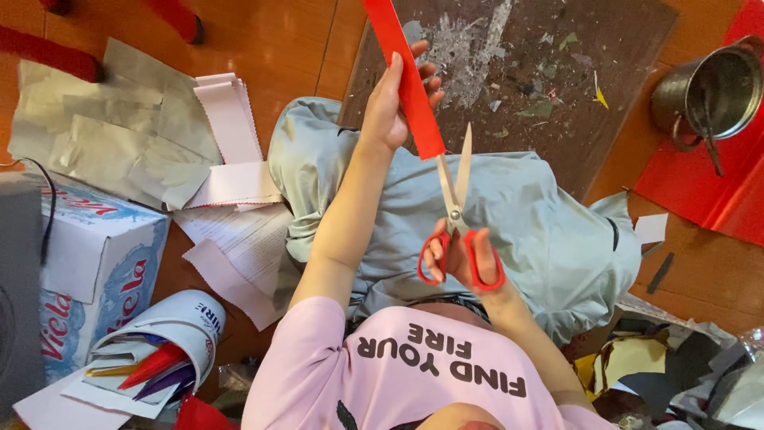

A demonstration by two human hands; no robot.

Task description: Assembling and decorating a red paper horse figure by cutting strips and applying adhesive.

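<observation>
Left hand [391, 103] pinches red paper strip [406, 76], held up over lap. Right hand [461, 259] fingers through red scissors [458, 215] handles, blades apart at strip's lower end. Below: grey-green trousers, orange wooden floor [263, 32], dark mat [573, 87] littered with scraps. Metal pot [708, 87] on red sheet at right. Grey paper sheets [103, 127], cardboard box [95, 263] left. Strip top cut off by frame edge.

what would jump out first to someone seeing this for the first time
At centre, the left hand holds up a long bright red paper strip, while the right hand works red-handled scissors, blades open at the strip's lower end. To the right, a dull metal pot stands on a red sheet; at lower left, a white tube with coloured paper rolls lies by a cardboard box.
</observation>
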